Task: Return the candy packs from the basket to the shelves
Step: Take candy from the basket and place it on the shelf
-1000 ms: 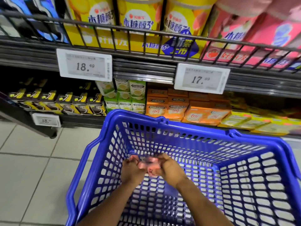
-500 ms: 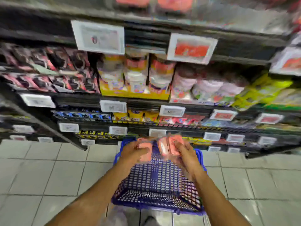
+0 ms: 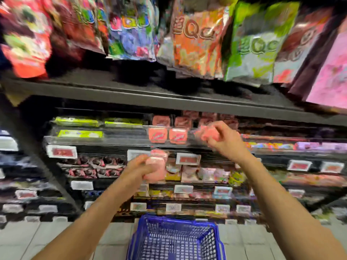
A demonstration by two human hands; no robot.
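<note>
Dark metal shelving (image 3: 169,102) fills most of the view, with big shiny snack bags (image 3: 197,38) hanging up at 12 o'clock, white price tags (image 3: 187,158) along the shelf edges, and pale tiled floor (image 3: 47,239) down at 7 o'clock.

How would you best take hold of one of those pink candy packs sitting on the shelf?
Probably pinch a pink pack on the shelf by its top edge and flat face, coming from the front. The packs stand upright, faces outward, side by side, so their sides are hardly reachable. The image is blurred; finer detail is unclear.
</note>
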